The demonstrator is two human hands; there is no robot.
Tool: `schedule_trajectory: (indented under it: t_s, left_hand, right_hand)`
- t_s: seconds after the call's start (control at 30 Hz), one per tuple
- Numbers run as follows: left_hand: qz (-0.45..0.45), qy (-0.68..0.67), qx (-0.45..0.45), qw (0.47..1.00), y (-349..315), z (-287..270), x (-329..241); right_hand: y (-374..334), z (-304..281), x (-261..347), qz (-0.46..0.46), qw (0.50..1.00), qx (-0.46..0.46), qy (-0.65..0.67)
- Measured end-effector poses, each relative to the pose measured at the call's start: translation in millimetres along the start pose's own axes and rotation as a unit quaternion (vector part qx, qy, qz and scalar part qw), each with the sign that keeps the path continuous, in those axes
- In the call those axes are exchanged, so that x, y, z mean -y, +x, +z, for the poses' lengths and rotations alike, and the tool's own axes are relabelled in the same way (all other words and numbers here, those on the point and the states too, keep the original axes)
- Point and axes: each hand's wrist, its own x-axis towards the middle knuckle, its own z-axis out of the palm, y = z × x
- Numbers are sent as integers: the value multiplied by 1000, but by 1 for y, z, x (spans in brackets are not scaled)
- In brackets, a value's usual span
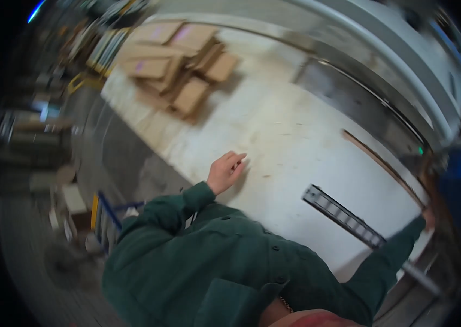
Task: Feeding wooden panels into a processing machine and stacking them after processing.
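My left hand (226,171) hovers over the near left part of a white worktable (274,180), fingers loosely bent and apart, holding nothing. At the far right, my right hand (429,219) is at the near end of a long, thin brown strip (386,168) and seems closed around it. Blur hides most of those fingers. The strip looks like wood or board; its other end points up and left across the table. A black-framed bar with pale rectangular windows (344,216) lies between my hands, its near end partly behind my right sleeve.
Brown cardboard-like blocks (179,60) are piled at the table's far left. A metal machine bed with a rail (372,95) borders the far right, below a large pale curved machine part (399,60). A blue-and-yellow frame (104,215) stands on the floor to my left.
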Motion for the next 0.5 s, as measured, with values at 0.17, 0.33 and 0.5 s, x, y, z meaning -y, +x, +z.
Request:
schedule_trajectory:
  t_s: [0.17,0.33,0.5]
  left_hand:
    - [-102,24,-123,987,-35,-42,55]
    - [-131,12,-175,976,-53,-73,102]
    - [-120,9,-224,967,-46,-121,149]
  right_hand:
    - [-167,-92,68,-141,945,-170,240]
    - [-448,-183,154,-483,600,101,630]
    - [-652,-259,182,-680,445,263,520]
